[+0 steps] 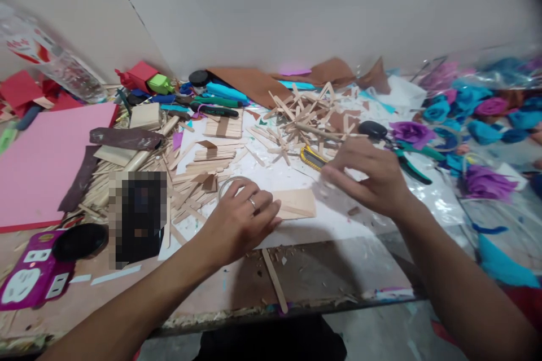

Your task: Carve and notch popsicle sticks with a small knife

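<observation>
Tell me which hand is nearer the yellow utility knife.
Right. The right hand hovers just right of the yellow utility knife, fingertips almost at it; the left hand rests lower left, on a wooden stick panel, well apart.

At frame centre a stick panel lies on the surface, with the left hand on its left end and the right hand over its right. A stick pile lies behind, with what may be a knife between. Paper flowers lie far right and a foam sheet far left.

White sheet front bare; stick pile, cutter block behind.
</observation>
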`<state>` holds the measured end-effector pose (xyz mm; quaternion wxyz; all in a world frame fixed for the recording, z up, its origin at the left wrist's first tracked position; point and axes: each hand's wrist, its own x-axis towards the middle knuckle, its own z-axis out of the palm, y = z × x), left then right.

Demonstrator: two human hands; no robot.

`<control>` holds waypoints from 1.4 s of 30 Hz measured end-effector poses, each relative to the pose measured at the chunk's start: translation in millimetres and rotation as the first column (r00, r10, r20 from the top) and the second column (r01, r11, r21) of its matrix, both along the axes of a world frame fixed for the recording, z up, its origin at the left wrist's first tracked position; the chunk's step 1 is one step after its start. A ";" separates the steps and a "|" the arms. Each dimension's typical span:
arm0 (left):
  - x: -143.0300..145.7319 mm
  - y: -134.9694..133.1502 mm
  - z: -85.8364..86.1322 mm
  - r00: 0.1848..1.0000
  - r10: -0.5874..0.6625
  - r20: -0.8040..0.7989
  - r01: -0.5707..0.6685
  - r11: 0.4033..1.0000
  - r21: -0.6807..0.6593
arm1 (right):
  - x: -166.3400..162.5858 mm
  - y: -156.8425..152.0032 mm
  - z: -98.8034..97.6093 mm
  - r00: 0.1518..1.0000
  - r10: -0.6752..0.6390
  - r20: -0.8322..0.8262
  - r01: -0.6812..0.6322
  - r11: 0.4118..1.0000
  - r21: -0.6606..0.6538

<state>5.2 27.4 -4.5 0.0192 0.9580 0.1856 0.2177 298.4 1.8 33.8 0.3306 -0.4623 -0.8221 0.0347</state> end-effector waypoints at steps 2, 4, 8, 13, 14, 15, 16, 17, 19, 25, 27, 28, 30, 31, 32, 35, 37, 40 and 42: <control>2.1 -1.9 -3.2 0.998 -0.057 -0.019 0.057 0.998 -0.001 | 8.1 3.2 1.5 0.985 -0.168 -0.030 0.170 0.983 0.067; 3.4 -3.8 -5.9 0.994 -0.097 -0.053 0.097 0.995 -0.008 | 14.2 6.5 0.9 0.960 -0.274 -0.054 0.278 0.957 0.084; 3.4 -5.9 -7.3 0.989 -0.093 -0.114 0.092 0.996 -0.013 | 20.9 12.0 -2.7 0.937 -0.346 -0.056 0.349 0.935 0.060; 2.9 -4.6 -7.8 0.989 -0.077 -0.128 0.078 0.997 -0.002 | 22.2 16.4 -12.4 0.948 -0.222 0.230 0.261 0.952 -0.161; 3.0 -4.2 -8.5 0.988 -0.073 -0.132 0.073 0.997 -0.004 | 21.0 16.9 -15.7 0.930 -0.204 0.305 0.268 0.946 -0.185; 3.2 -3.9 -9.3 0.988 -0.069 -0.140 0.068 0.998 -0.008 | 19.2 17.2 -19.2 0.908 -0.199 0.369 0.285 0.939 -0.195; 3.5 -3.8 -10.1 0.987 -0.065 -0.146 0.064 0.998 -0.011 | 17.0 17.3 -22.5 0.887 -0.204 0.414 0.305 0.932 -0.195; 3.7 -3.8 -10.7 0.987 -0.064 -0.149 0.063 0.998 -0.012 | 14.6 17.2 -25.4 0.872 -0.216 0.439 0.325 0.927 -0.190; 4.3 -4.3 -10.7 0.987 -0.061 -0.146 0.060 0.998 -0.009 | 10.0 16.9 -28.6 0.867 -0.237 0.439 0.344 0.922 -0.181; 6.9 -8.5 -4.4 0.987 -0.053 -0.150 0.054 0.999 0.004 | 12.9 14.4 -13.5 0.962 -0.088 0.259 0.156 0.954 -0.255; 7.0 -9.2 -3.7 0.988 -0.057 -0.143 0.058 0.998 0.004 | 19.9 13.6 -7.3 0.984 -0.106 0.143 0.136 0.966 -0.219; 6.9 -9.2 -3.8 0.988 -0.059 -0.139 0.060 0.998 0.004 | 23.7 13.5 -5.8 0.982 -0.145 0.123 0.168 0.966 -0.196; 6.3 -8.7 -4.3 0.989 -0.062 -0.133 0.063 0.998 0.005 | 30.2 14.3 -7.0 0.949 -0.250 0.191 0.283 0.944 -0.172; 5.9 -8.3 -4.5 0.989 -0.063 -0.131 0.064 0.998 0.004 | 32.2 15.3 -9.8 0.926 -0.285 0.248 0.333 0.927 -0.174; 5.6 -7.9 -4.5 0.989 -0.063 -0.130 0.063 0.998 0.001 | 33.1 16.6 -13.8 0.906 -0.301 0.297 0.365 0.912 -0.186; 4.5 -7.2 -3.6 0.987 -0.063 -0.146 0.060 0.998 -0.022 | 30.1 22.0 -28.8 0.890 -0.301 0.343 0.390 0.893 -0.226; 3.8 -7.0 -1.7 0.987 -0.065 -0.150 0.060 0.998 -0.035 | 26.5 25.4 -36.4 0.895 -0.305 0.325 0.392 0.886 -0.248; 5.0 -6.3 4.8 0.988 -0.070 -0.135 0.064 0.997 -0.049 | 26.1 27.5 -36.7 0.922 -0.309 0.233 0.370 0.881 -0.294; 10.1 -5.0 12.7 0.993 -0.063 -0.103 0.057 0.997 -0.058 | 30.3 26.4 -29.9 0.947 -0.297 0.123 0.322 0.880 -0.348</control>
